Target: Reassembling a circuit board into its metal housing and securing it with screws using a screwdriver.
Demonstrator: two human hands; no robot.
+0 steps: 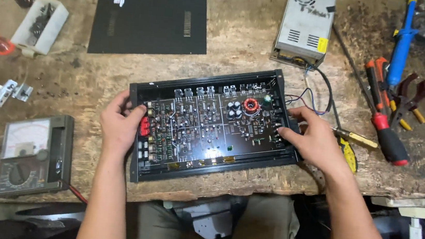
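An opened black amplifier chassis (pixel 208 163) lies on the worn wooden bench, its circuit board (pixel 207 124) exposed with a copper coil, capacitors and red connectors. My left hand (pixel 121 123) grips the chassis at its left end, fingers over the board's edge. My right hand (pixel 314 137) holds the right end, fingertips on the board near the wire terminals. Coloured wires (pixel 305 97) run from that end toward a metal power supply (pixel 306 24).
A flat black cover plate (pixel 149 23) lies at the back left. An analogue multimeter (pixel 35 154) sits front left, with a white box of screws (pixel 40 25) and metal brackets (pixel 10 91) behind it. Screwdrivers and pliers (pixel 393 100) lie at the right.
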